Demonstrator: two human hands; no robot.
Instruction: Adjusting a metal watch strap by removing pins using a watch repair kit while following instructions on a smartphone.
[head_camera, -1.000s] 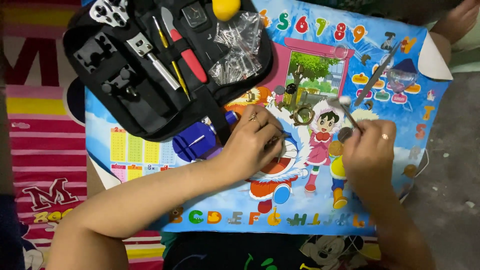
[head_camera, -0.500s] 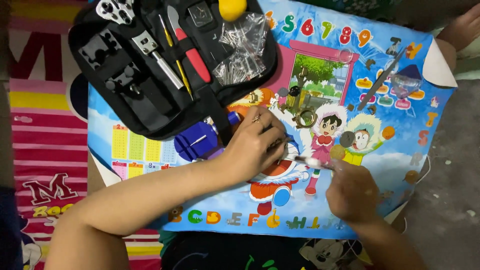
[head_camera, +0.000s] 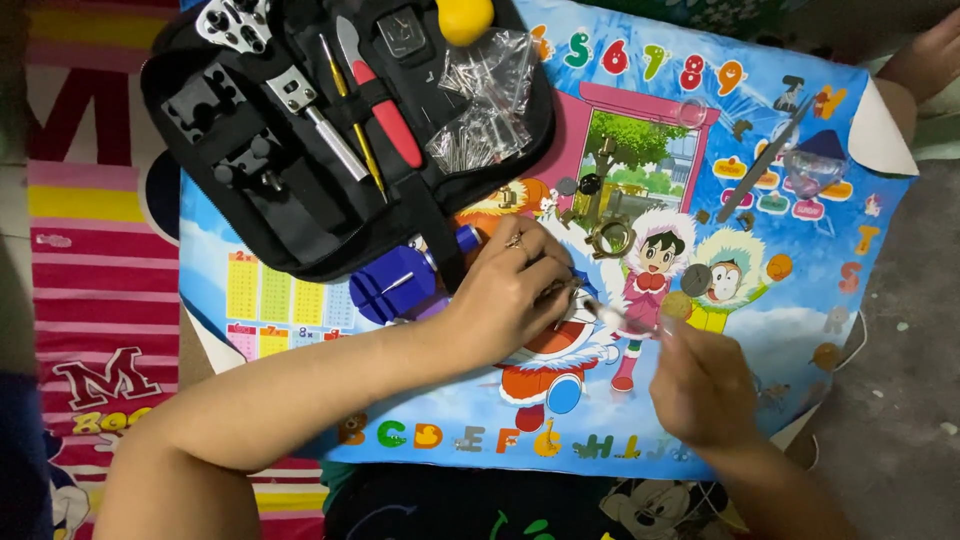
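Up beyond the left hand (head_camera: 510, 300), a black tool case (head_camera: 300, 215) is lying open, and it is carrying a row of tools: a red-handled knife (head_camera: 385, 110), a thin yellow-handled pick (head_camera: 352, 120), a metal-headed wrench (head_camera: 315, 110), and black plastic holders (head_camera: 215, 125) at its far side. Clear little bags of metal pins (head_camera: 480, 115) are sitting at the case's near corner, with a yellow ball (head_camera: 465, 17) just past them. A blue plastic block (head_camera: 400, 285) is lying just beside the left wrist, half under the case's edge.

Everything is resting on a bright cartoon poster (head_camera: 800, 330) with coloured numbers along its far edge, coloured letters along the near edge below both hands, and a yellow grid chart to the outside of the left forearm. A pink striped mat (head_camera: 100, 260) is showing beyond that.

The left hand is curled, fingers pinching down on a small metal piece (head_camera: 560, 290) pressed against the poster; what exactly it is I cannot tell. The right hand (head_camera: 705, 385) is closed around a slim metal tool (head_camera: 615, 315), its tip reaching the piece under the left fingers. A brass ring (head_camera: 610, 238) and small dark parts are lying just above the left fingers, and long tweezers (head_camera: 765, 160) are lying well apart, further up from the right hand
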